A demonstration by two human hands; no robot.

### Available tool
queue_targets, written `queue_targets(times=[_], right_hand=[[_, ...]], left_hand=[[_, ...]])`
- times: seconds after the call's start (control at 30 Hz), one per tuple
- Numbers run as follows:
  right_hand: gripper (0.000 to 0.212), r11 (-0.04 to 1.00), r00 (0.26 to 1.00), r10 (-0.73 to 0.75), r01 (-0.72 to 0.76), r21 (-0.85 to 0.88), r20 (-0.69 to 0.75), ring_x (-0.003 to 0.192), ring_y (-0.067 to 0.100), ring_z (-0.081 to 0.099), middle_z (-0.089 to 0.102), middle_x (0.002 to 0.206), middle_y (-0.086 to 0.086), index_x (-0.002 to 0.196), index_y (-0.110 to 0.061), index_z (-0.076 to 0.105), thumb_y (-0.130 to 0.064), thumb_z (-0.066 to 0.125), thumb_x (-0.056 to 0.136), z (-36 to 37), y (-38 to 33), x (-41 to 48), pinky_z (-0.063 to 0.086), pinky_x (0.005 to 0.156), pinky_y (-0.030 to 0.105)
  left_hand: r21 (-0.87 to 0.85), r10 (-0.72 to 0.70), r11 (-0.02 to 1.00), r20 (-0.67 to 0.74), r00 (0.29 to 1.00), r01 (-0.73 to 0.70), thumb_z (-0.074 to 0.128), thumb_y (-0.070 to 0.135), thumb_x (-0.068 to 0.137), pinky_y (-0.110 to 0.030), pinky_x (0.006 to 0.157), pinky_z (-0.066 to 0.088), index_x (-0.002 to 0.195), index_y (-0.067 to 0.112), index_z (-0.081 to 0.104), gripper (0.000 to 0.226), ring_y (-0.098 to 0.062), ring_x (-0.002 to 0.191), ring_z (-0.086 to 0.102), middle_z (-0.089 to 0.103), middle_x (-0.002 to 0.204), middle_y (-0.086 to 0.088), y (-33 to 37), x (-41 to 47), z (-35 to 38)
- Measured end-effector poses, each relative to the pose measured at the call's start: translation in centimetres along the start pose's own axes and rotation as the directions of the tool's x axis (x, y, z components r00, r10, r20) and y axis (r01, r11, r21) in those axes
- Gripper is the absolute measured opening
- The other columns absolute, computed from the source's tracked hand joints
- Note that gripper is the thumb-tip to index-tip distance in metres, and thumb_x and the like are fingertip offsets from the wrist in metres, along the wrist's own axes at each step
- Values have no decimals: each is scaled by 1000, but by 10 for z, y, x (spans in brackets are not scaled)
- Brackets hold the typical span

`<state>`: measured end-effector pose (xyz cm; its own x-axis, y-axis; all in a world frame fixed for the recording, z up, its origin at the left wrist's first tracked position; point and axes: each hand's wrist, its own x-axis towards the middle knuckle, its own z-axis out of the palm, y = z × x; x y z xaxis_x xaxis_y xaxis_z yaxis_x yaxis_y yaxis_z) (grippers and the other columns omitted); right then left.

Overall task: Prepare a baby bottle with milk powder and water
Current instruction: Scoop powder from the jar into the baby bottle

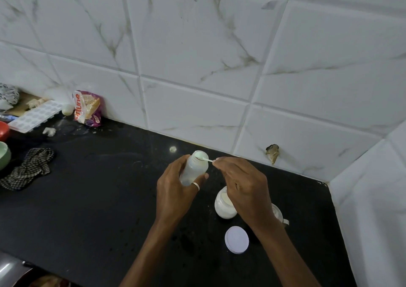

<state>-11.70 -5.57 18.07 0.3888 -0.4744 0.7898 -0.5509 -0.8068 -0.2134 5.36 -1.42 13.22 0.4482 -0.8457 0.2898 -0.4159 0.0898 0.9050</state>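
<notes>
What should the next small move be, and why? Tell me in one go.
Probably turn the scoop over so any powder drops into the bottle. The right hand pinches the scoop's handle with its bowl right at the bottle's open mouth, and the left hand holds the bottle tilted toward it. The open jar sits below the right hand.

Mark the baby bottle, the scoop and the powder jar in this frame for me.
baby bottle [195,166]: head view, middle of its translucent body.
scoop [207,160]: head view, white handle just outside the bottle mouth.
powder jar [223,210]: head view, white side wall below its open mouth.
</notes>
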Motion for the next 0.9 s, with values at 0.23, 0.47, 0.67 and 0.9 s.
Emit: queue_targets(times=[0.23,0.47,0.67,0.9], right_hand=[[14,898,924,381,-363,249,-23,88,6,73,79,94,0,104,-5,79,-2,74,91,0,-7,3,58,81,19],[10,358,537,809,-772,525,239,74,17,77,79,80,1,98,-10,79,-4,74,91,-9,-12,13,63,71,27],[7,-31,280,868,-793,608,410,74,23,76,77,79,11,94,-2,78,-1,73,90,-15,-11,18,60,67,26],[6,-118,221,879,-759,640,423,71,21,74,76,76,13,92,-1,77,1,71,90,-17,-8,18,61,66,25]], left_hand=[[3,-11,1000,11,1000,11,89,38,76,-29,88,59,129,31,64,59,-3,110,65,68,121,16,0,-1,0],[-13,-26,1000,26,999,27,90,36,76,-31,89,59,128,29,64,59,-4,110,65,69,118,16,1,-4,3],[-10,-13,1000,39,999,13,91,35,76,-28,88,57,128,27,65,59,-3,109,65,69,118,16,2,-5,5],[-9,5,1000,64,998,-4,91,32,76,-11,84,52,124,36,62,56,4,108,63,67,113,22,4,-7,5]])
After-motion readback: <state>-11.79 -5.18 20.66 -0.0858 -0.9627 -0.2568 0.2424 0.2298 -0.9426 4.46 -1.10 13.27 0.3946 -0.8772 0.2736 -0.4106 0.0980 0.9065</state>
